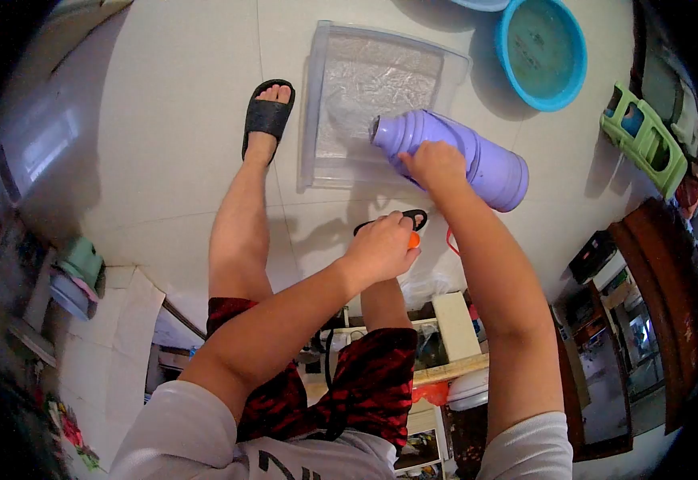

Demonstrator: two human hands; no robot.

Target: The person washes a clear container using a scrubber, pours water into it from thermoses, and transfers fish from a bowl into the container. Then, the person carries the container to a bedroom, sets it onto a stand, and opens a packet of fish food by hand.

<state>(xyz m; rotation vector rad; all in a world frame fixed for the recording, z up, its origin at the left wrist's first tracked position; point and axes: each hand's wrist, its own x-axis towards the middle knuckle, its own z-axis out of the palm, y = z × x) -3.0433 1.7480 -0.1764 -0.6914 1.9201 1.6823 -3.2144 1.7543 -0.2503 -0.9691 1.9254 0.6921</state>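
Your flask is tipped well over, its mouth towards the bin, your right hand gripping its side. Your left hand curls round something orange, mostly hidden. The bin sits on the floor, between your left slipper and the blue basin.

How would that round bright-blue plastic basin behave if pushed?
The basin is probably heavy: it seems to hold murky liquid. That may slosh out the open top. Floor tiles look smooth, so the basin might slide.
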